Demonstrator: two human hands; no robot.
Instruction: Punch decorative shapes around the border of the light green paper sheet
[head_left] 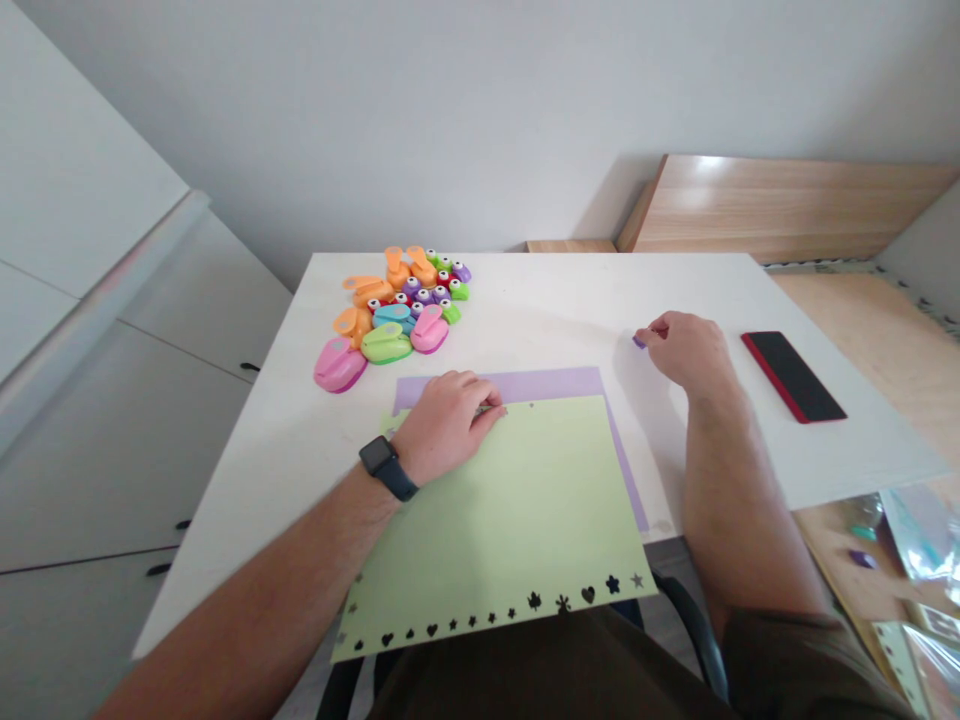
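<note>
Dark sleeve (802, 660), right arm; green sheet (517, 500), shapes punched along near edge, atop purple sheet (547, 383), best pressed flat lightly; left hand (448, 425) on it, fingers curled, grip unclear; right hand (686, 350) pinching small purple piece (640, 341) beyond the sheets' right side.

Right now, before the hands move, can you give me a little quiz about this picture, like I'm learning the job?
1. Which wrist wears the dark watch?
2. True or false: the green sheet partly covers the purple sheet.
3. Pick one. The small piece at the fingertips of the right hand is:
A) orange
B) purple
C) pink

Key:
1. The left.
2. True; purple shows along the far and right edges.
3. B.
</note>
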